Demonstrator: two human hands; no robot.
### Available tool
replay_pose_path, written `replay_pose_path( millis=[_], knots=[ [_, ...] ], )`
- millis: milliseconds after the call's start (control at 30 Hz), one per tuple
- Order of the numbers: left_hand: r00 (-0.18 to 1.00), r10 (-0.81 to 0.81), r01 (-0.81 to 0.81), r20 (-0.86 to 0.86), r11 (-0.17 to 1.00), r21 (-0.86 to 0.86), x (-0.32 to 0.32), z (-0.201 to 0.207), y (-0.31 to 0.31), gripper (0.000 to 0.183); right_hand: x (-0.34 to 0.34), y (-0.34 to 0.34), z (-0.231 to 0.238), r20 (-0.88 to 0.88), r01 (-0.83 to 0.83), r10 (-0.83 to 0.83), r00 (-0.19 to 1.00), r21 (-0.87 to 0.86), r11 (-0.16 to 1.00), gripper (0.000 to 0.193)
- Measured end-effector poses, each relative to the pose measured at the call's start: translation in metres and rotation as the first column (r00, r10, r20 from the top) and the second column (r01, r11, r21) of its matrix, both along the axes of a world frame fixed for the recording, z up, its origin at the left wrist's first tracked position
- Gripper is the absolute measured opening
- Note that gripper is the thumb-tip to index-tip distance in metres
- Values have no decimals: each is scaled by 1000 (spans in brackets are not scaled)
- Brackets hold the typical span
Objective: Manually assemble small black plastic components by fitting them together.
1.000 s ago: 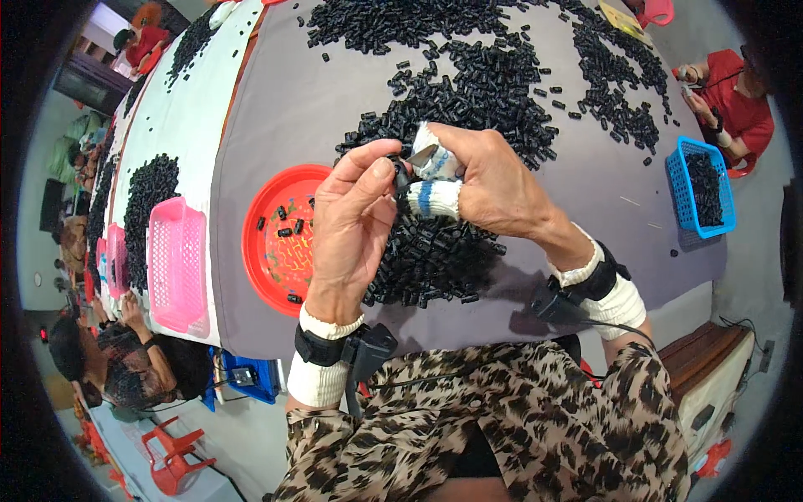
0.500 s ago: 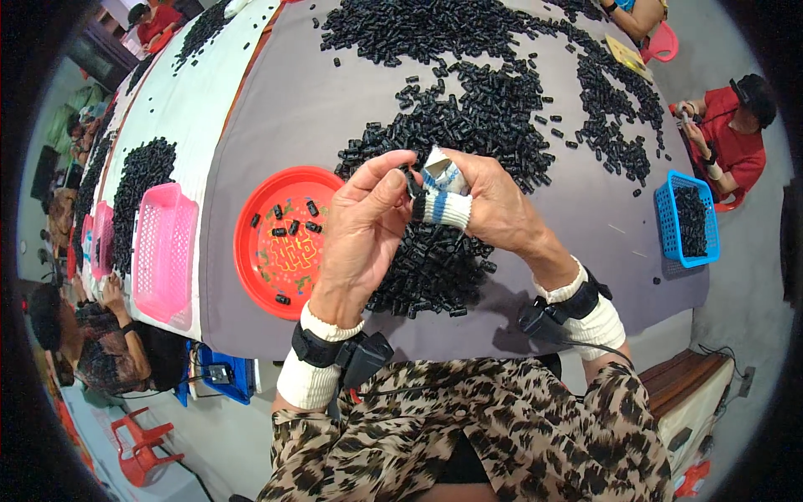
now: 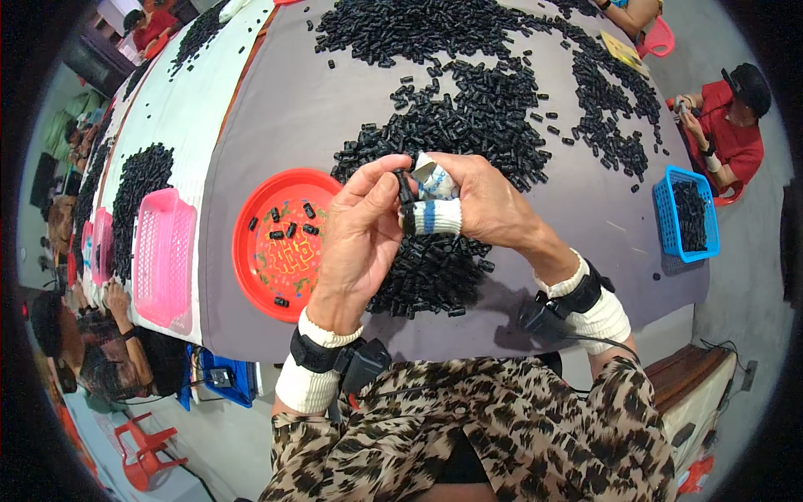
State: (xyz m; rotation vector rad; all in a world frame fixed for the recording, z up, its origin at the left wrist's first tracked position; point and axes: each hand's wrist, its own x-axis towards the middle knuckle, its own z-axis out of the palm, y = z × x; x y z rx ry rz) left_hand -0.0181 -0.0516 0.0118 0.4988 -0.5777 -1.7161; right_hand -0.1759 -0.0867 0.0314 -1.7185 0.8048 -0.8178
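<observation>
Over the table's middle, my left hand (image 3: 355,230) pinches a small black cylindrical piece (image 3: 406,189) between thumb and fingers. My right hand (image 3: 495,201) is closed around a folded white cloth (image 3: 443,219) with blue stripes, whose edge touches or lies right beside the black piece. Part of the cloth sticks up above the right thumb, and the fingers hide the rest. Beneath and beyond both hands spreads a large pile of similar black pieces (image 3: 468,117). Left of my left hand sits a round red tray (image 3: 249,276) with several black pieces lying in it.
A pink basket (image 3: 163,251) stands left of the tray, on a white-covered table. At the right edge, a blue basket (image 3: 669,230) holds more black pieces. A co-worker in red (image 3: 726,125) sits beyond it. Other people sit along the left. A yellow object (image 3: 623,52) lies far right.
Both hands have shifted slightly left, with the black piece and the cloth still in them. The cloth's striped edge has come closer against the piece.
</observation>
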Motion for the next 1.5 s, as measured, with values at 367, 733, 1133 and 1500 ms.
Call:
replay_pose_path(
  millis=[367,733,1133,1500],
  knots=[
    [996,35,-41,85,997,62,1,2,3,20,0,-7,3,-130,-77,69,989,-58,995,42],
    [989,30,-37,144,998,46,2,7,5,18,3,-7,1,-113,-121,115,987,-54,991,39],
    [977,23,-26,212,1000,12,1,9,6,17,-1,-3,4,-148,-118,105,983,-81,990,40],
    [1000,-14,14,25,1000,17,-2,8,3,20,-3,-4,7,-120,-97,93,988,-27,995,27]
  ],
)
